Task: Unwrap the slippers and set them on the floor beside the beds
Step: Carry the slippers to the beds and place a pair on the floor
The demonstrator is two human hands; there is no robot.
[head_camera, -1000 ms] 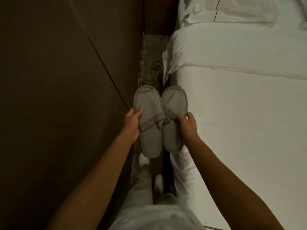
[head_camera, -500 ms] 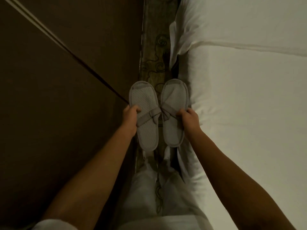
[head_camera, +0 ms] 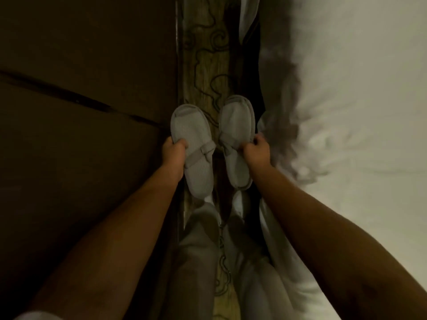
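Note:
Two grey slippers hang side by side over a narrow strip of patterned carpet (head_camera: pixel 203 72), soles facing me. My left hand (head_camera: pixel 173 155) grips the outer edge of the left slipper (head_camera: pixel 193 144). My right hand (head_camera: pixel 257 151) grips the outer edge of the right slipper (head_camera: pixel 235 125). A small gap shows between the two slippers, each crossed by a grey band. No wrapping is visible on them. I cannot tell whether they touch the carpet.
A white bed (head_camera: pixel 358 112) fills the right side, its sheet hanging down to the carpet strip. A dark brown wall (head_camera: pixel 80 112) closes the left side. My legs in light trousers (head_camera: pixel 201 245) stand on the strip just below the slippers.
The view has dropped closer to the floor and the slippers have gone down with both hands. The slippers have moved apart, so a gap now shows between them.

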